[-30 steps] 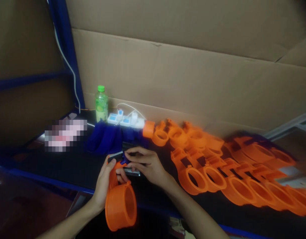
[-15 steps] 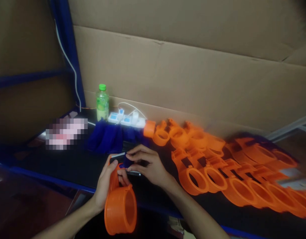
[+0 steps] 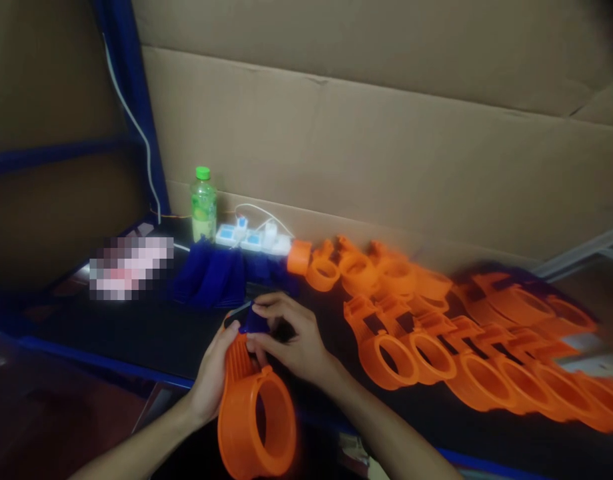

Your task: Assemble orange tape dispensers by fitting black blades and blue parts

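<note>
Left hand [image 3: 214,377] gripped one orange holder [image 3: 238,420] while right hand [image 3: 300,341] pinched one blue piece [image 3: 258,323]

The holder hung at the near edge of the black table [image 3: 141,333], ring end nearest. The left hand was closed round its upper part, most fingers hidden behind it; the right was half curled, thumb and fingertips about the blue piece at the holder's far end. How the two parts met was covered.

To the right lay at least six ringed holders [image 3: 386,381] in a near row and about five in a far group [image 3: 357,288]; blur spoiled the count farther right. Blue parts [image 3: 206,277] overlapped uncountably. One power strip [image 3: 280,245] carried two plugs [image 3: 270,231]. One capped bottle [image 3: 203,208] stood far left, contents unclear. A pixelated patch [image 3: 129,267] masked something left.
</note>
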### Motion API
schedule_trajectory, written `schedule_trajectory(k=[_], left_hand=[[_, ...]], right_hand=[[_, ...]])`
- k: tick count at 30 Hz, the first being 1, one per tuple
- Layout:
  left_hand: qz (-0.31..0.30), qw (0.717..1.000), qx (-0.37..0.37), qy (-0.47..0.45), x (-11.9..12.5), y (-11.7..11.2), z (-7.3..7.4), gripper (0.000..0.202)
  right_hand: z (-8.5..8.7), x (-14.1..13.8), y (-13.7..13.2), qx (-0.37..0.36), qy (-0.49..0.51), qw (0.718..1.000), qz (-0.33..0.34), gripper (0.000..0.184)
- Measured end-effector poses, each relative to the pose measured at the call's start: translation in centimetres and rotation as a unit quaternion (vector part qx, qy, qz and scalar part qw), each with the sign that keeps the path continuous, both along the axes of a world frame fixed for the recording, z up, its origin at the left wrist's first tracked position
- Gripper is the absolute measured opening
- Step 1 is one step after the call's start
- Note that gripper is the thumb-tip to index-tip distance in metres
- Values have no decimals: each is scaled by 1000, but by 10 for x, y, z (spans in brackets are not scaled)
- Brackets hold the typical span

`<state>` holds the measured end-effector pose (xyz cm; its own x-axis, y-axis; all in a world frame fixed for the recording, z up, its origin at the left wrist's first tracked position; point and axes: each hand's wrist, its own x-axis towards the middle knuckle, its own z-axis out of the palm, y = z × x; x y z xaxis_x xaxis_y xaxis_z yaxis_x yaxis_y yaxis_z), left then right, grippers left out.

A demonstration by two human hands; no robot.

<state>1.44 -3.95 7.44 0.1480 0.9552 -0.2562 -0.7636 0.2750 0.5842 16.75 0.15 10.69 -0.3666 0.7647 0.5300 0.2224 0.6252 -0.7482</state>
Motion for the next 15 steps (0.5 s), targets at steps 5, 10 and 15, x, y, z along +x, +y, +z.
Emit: schedule_trajectory(k=[5,10,15], left_hand=[[15,998,63,13,-1,1,3,44],[-39,993,107,0,-1,5,-1,38],[-57,996,60,25,-4,4,-11,26]], right_hand=[[15,5,-2,50,-18,999,-10,24],[30,12,1,85,-103,991,-27,25],[28,11,0,84,-144,985,38,42]])
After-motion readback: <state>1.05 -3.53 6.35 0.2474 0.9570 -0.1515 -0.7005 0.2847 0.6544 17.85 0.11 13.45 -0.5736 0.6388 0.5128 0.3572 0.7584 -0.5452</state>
